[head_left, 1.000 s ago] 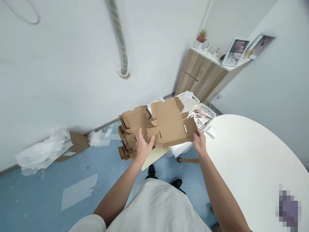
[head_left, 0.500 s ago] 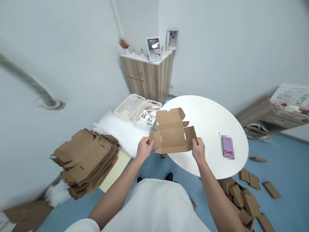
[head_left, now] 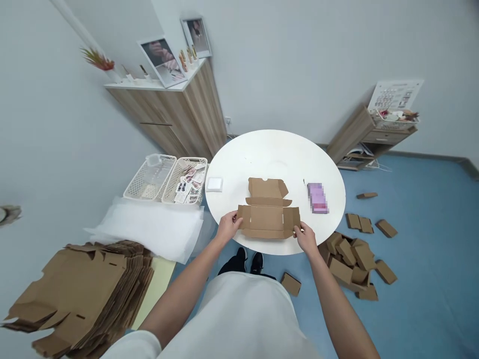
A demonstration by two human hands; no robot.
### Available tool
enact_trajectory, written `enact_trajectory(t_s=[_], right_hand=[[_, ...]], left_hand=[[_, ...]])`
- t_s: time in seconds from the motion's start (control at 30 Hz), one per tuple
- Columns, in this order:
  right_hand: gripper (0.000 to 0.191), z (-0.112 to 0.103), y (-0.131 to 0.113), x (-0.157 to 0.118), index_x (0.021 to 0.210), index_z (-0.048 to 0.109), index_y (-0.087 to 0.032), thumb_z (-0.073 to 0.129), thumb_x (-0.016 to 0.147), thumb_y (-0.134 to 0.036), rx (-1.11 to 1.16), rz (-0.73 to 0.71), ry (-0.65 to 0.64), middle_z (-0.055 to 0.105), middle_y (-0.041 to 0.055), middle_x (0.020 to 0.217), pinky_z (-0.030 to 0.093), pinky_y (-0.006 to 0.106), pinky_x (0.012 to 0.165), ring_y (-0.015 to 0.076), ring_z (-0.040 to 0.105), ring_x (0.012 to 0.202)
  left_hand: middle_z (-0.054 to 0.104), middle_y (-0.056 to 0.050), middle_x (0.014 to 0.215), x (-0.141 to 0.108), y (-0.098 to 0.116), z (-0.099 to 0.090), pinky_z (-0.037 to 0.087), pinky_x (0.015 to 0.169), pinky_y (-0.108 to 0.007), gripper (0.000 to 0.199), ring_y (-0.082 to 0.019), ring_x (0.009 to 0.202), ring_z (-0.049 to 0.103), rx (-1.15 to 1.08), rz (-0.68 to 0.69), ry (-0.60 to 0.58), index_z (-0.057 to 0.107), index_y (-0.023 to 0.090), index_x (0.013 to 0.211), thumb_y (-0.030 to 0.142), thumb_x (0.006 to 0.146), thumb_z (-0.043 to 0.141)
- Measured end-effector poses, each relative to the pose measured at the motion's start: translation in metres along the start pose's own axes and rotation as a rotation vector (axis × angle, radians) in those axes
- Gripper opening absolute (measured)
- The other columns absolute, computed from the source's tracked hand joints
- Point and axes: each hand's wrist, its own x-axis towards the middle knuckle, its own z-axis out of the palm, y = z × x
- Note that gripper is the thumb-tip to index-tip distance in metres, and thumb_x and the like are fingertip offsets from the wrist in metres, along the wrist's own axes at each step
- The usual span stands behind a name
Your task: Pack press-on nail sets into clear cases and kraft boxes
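Observation:
A flat, unfolded brown cardboard box (head_left: 266, 218) is held over the near part of the round white table (head_left: 277, 149), its flaps spread and its lid panel pointing away from me. My left hand (head_left: 229, 226) pinches the left side flap between thumb and fingers. At the opposite end, my right hand (head_left: 306, 236) grips the right side flap, which tilts up a little. To the right of the box on the table lies a purple packet (head_left: 318, 198), blurred out. A small white square case (head_left: 214, 184) sits near the table's left edge.
A tall stack of flat cardboard boxes (head_left: 82, 289) stands at left, beside white foam sheets (head_left: 149, 224). Behind are a white basket (head_left: 149, 179) and another basket with cards (head_left: 187, 184). Folded boxes (head_left: 350, 259) are piled on the floor at right. A wooden cabinet (head_left: 175, 114) fills the corner.
My view has swung right and down. The cardboard box has come over the table, both hands still holding its side flaps. The small white case now shows.

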Motion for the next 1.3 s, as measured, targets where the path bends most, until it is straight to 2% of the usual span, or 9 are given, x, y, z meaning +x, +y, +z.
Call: enact_trajectory(t_s=[0.17, 0.5, 0.6, 0.7, 0.8, 0.9, 1.03, 1.13, 1.3], right_hand=[[0.032, 0.011, 0.013, 0.007, 0.078, 0.056, -0.019, 0.033, 0.076, -0.041, 0.041, 0.091, -0.01, 0.058, 0.0011, 0.065, 0.041, 0.027, 0.057, 0.0158, 0.058, 0.059], [0.044, 0.026, 0.006, 0.016, 0.101, 0.057, -0.016, 0.034, 0.077, -0.044, -0.07, 0.144, 0.041, 0.063, 0.006, 0.088, 0.043, 0.03, 0.065, 0.0154, 0.058, 0.063], [0.048, 0.027, 0.011, 0.016, 0.11, 0.054, -0.016, 0.036, 0.077, -0.046, -0.099, 0.167, 0.082, 0.061, 0.0088, 0.1, 0.043, 0.031, 0.072, 0.0173, 0.059, 0.074], [0.056, 0.021, 0.013, 0.022, 0.12, 0.047, -0.016, 0.041, 0.075, -0.049, -0.151, 0.168, 0.169, 0.054, 0.012, 0.113, 0.042, 0.033, 0.078, 0.0211, 0.055, 0.092], [0.063, 0.013, 0.007, 0.042, 0.124, 0.042, -0.015, 0.044, 0.072, -0.051, -0.18, 0.144, 0.254, 0.049, 0.0142, 0.12, 0.042, 0.034, 0.081, 0.0238, 0.05, 0.103], [0.062, 0.008, -0.005, 0.073, 0.124, 0.041, -0.017, 0.047, 0.071, -0.05, -0.174, 0.107, 0.233, 0.051, 0.012, 0.118, 0.041, 0.034, 0.084, 0.0228, 0.049, 0.105], [0.053, 0.009, -0.02, 0.118, 0.121, 0.044, -0.02, 0.049, 0.073, -0.043, -0.117, 0.061, 0.052, 0.056, 0.0093, 0.111, 0.042, 0.033, 0.083, 0.0191, 0.054, 0.098], [0.05, 0.015, -0.021, 0.148, 0.12, 0.043, -0.022, 0.049, 0.074, -0.038, -0.061, 0.049, -0.018, 0.058, 0.0087, 0.11, 0.046, 0.033, 0.077, 0.017, 0.059, 0.088], [0.043, 0.025, -0.012, 0.183, 0.114, 0.049, -0.023, 0.05, 0.072, -0.034, -0.106, 0.011, -0.063, 0.06, 0.0076, 0.104, 0.048, 0.034, 0.073, 0.0159, 0.061, 0.077]], left_hand=[[0.062, -0.001, 0.075, 0.025, -0.011, 0.014, 0.042, 0.059, -0.024, 0.03, -0.013, 0.061, 0.053, -0.049, -0.026, -0.073, 0.06, 0.018, 0.1, 0.03, 0.075, 0.048], [0.06, -0.002, 0.079, 0.063, -0.025, 0.037, 0.044, 0.064, -0.025, 0.036, -0.014, 0.069, 0.057, -0.101, -0.056, -0.206, 0.055, 0.018, 0.107, 0.03, 0.073, 0.053], [0.057, -0.007, 0.097, 0.057, -0.028, 0.035, 0.044, 0.074, -0.03, 0.05, -0.019, 0.086, 0.056, -0.031, -0.014, -0.135, 0.045, 0.016, 0.118, 0.033, 0.072, 0.056], [0.047, -0.013, 0.116, 0.043, -0.021, 0.03, 0.037, 0.088, -0.039, 0.062, -0.026, 0.108, 0.043, 0.139, 0.174, -0.047, 0.04, 0.017, 0.122, 0.041, 0.069, 0.06], [0.049, -0.01, 0.115, 0.03, -0.01, 0.032, 0.027, 0.095, -0.042, 0.058, -0.026, 0.11, 0.041, 0.264, 0.446, -0.235, 0.046, 0.021, 0.114, 0.045, 0.064, 0.064], [0.054, -0.006, 0.104, 0.027, -0.002, 0.043, 0.02, 0.097, -0.047, 0.046, -0.025, 0.103, 0.045, 0.389, 0.552, -0.42, 0.051, 0.023, 0.104, 0.04, 0.063, 0.066], [0.055, -0.006, 0.099, 0.033, 0.005, 0.055, 0.018, 0.097, -0.049, 0.039, -0.024, 0.098, 0.048, 0.508, 0.5, -0.462, 0.05, 0.023, 0.105, 0.028, 0.068, 0.061], [0.053, -0.009, 0.108, 0.039, 0.01, 0.058, 0.021, 0.097, -0.045, 0.049, -0.024, 0.103, 0.047, 0.53, 0.437, -0.438, 0.045, 0.021, 0.115, 0.026, 0.068, 0.059], [0.028, -0.014, 0.137, 0.052, 0.02, 0.059, 0.016, 0.101, -0.043, 0.077, -0.028, 0.129, 0.018, 0.576, 0.375, -0.411, 0.026, 0.018, 0.132, 0.033, 0.064, 0.06]])
